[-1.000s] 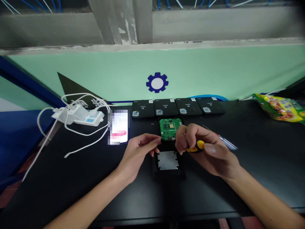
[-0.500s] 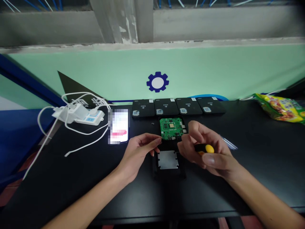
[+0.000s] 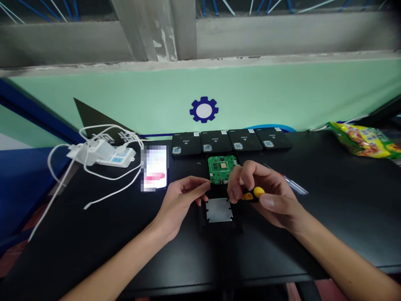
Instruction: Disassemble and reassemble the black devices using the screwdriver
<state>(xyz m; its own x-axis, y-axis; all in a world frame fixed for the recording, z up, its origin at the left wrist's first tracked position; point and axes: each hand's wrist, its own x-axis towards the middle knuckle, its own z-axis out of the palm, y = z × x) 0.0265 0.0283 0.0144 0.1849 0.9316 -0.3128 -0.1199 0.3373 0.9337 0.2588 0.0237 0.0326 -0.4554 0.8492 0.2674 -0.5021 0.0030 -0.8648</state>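
My right hand (image 3: 266, 192) is closed around a screwdriver (image 3: 255, 193) with a black and yellow handle; its shaft and tip are hidden from me. Just beyond the fingers, a green circuit board (image 3: 221, 167) lies in an opened black case. My left hand (image 3: 184, 200) is pinched at the near-left corner of that case, thumb and forefinger pressed together; whatever is between them is too small and dark to make out. Nearer to me, between the hands, lies a square silver metal plate (image 3: 218, 210) on a black case part.
Several black boxes (image 3: 216, 142) stand in a row by the wall. A lit phone (image 3: 156, 167) and a white power strip (image 3: 125, 155) with cables are at left. Right of my hand lie thin tools (image 3: 294, 185); farther right, a yellow-green snack bag (image 3: 365, 140). A tiny metal piece (image 3: 199, 163) lies left of the board.
My right hand turned the screwdriver handle, swinging slightly right and then back left over the board's near-right corner. My left hand keeps its pinch at the case corner. The view shifted slightly.
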